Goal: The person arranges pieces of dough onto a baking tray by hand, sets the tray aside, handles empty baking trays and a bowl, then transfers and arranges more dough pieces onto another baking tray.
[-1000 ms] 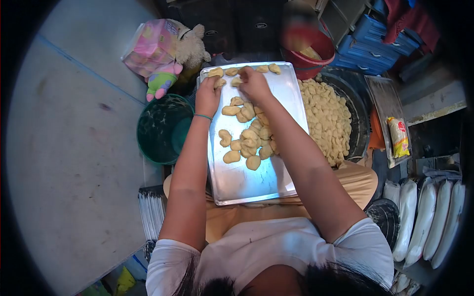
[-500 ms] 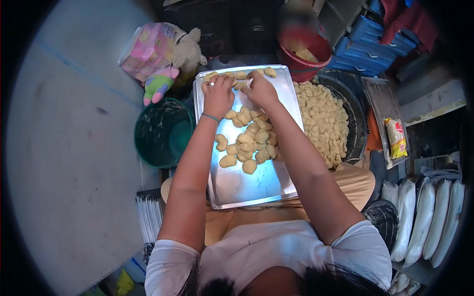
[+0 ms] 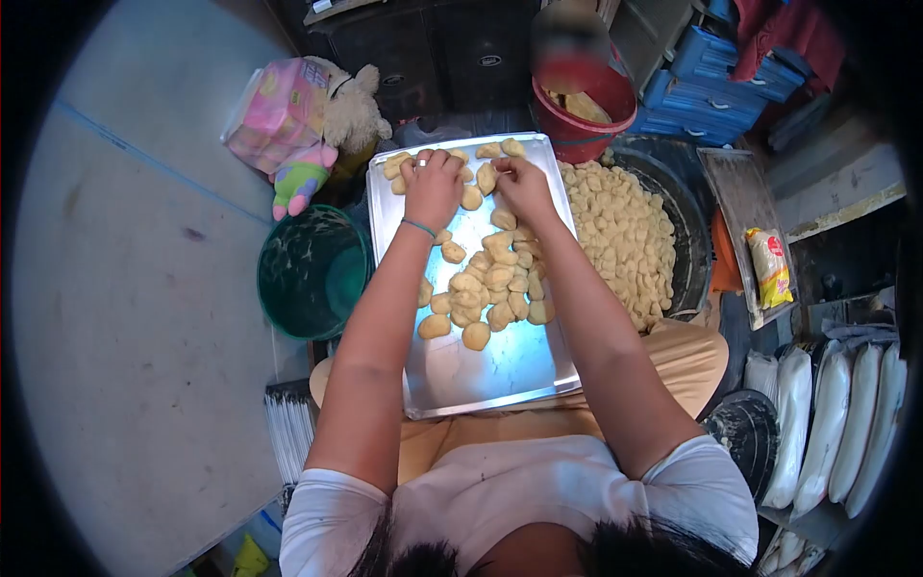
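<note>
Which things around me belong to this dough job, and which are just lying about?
Part of the job, it seems:
dough pieces by both hands
metal tray under them
dough heap beside the tray
black tub holding that heap

Probably just lying about:
stuffed toy
red cloth 
blue drawers

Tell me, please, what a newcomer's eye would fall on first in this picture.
Most likely the shiny metal tray in the middle, strewn with dough-like pieces, with the left hand and right hand near its far end. Next might come the large heap of similar pieces in the black tub to the tray's right. The green bucket left of the tray also stands out.
</note>
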A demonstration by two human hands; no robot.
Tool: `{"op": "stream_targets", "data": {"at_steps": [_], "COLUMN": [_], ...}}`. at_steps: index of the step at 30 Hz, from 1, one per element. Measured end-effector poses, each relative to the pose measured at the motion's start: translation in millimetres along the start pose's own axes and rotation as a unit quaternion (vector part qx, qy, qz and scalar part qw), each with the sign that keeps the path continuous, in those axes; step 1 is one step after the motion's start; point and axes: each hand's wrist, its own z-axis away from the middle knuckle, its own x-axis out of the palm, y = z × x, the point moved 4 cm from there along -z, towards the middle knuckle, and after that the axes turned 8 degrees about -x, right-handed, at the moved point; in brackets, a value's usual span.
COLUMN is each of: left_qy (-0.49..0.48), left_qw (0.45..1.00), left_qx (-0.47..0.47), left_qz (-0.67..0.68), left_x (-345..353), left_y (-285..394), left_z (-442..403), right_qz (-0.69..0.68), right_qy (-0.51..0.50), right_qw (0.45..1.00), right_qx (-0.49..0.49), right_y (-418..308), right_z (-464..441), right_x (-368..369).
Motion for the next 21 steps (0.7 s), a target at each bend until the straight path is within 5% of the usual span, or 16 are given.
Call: {"op": "stream_targets", "data": {"at_steps": [2, 9, 13, 16, 19, 21], "left_qy": [0.004, -0.102, -0.122, -0.094, -0.064, -0.048], "left_qw": [0.999, 0.993, 0.983, 0.979, 0.982, 0.987], "left_qx": [0.009, -0.003, 0.008, 0.07, 0.07, 0.045], "left_qz": [0.035, 0.056, 0.134, 0.168, 0.16, 0.144], "left_x": [-5, -5, 5, 8, 17, 24], "left_y": [11, 28, 23, 32, 43, 46], "left_z": [5, 36, 41, 37, 24, 15], "right_qz": [0.037, 0.1, 0.169, 0.122, 0.135, 0.122], "right_qy": [-0.033, -0.069, -0.087, -0.217, -0.001, 0.031], "right_qw": [0.991, 0.992, 0.979, 0.967, 0.991, 0.992], "right_qx": [-0.126, 0.016, -0.072, -0.054, -0.021, -0.01], "right_y": [-22, -28, -28, -13, -2, -1], "right_z": [9, -6, 22, 28, 6, 1], "right_x": [-6, -13, -30, -43, -54, -50]}}
